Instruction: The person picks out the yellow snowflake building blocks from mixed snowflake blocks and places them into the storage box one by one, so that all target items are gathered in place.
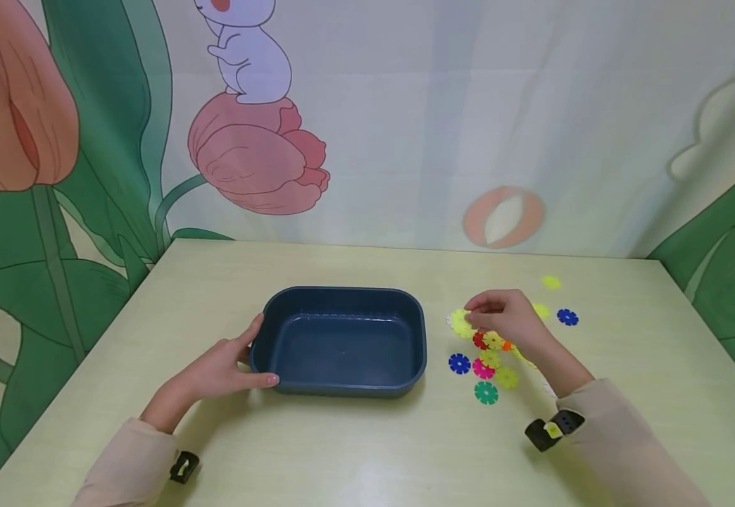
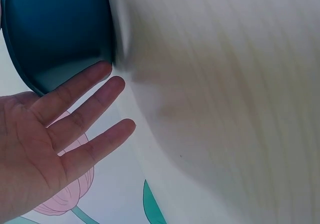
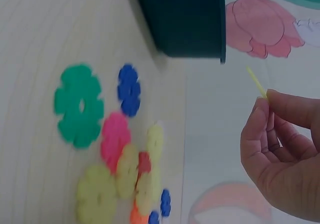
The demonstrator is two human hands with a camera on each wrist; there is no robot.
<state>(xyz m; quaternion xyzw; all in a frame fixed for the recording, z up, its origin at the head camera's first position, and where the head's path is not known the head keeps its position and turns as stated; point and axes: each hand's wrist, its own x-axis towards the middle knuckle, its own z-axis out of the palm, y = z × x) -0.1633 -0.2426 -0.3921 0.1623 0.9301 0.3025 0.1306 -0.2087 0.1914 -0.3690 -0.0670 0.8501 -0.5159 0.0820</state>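
Observation:
A dark blue rectangular tub [image 1: 342, 339] stands in the middle of the pale table. My left hand [image 1: 228, 366] rests with straight fingers against the tub's left front corner; in the left wrist view the fingers [image 2: 82, 111] lie spread beside the tub [image 2: 55, 29]. My right hand [image 1: 500, 317] hovers above a pile of flat plastic flower discs [image 1: 488, 352] and pinches a yellow disc [image 1: 461, 322], seen edge-on as a yellow disc [image 3: 256, 82] between thumb and forefinger [image 3: 265, 115]. A green disc [image 3: 79, 105], a blue disc [image 3: 129, 89] and a pink disc [image 3: 115, 138] lie below.
More discs lie further right: a yellow one [image 1: 551, 282] and a blue one [image 1: 567, 317]. A green disc [image 1: 486, 392] and a blue disc [image 1: 459, 363] lie nearest the tub. A painted backdrop [image 1: 367, 120] closes off the table's far edge.

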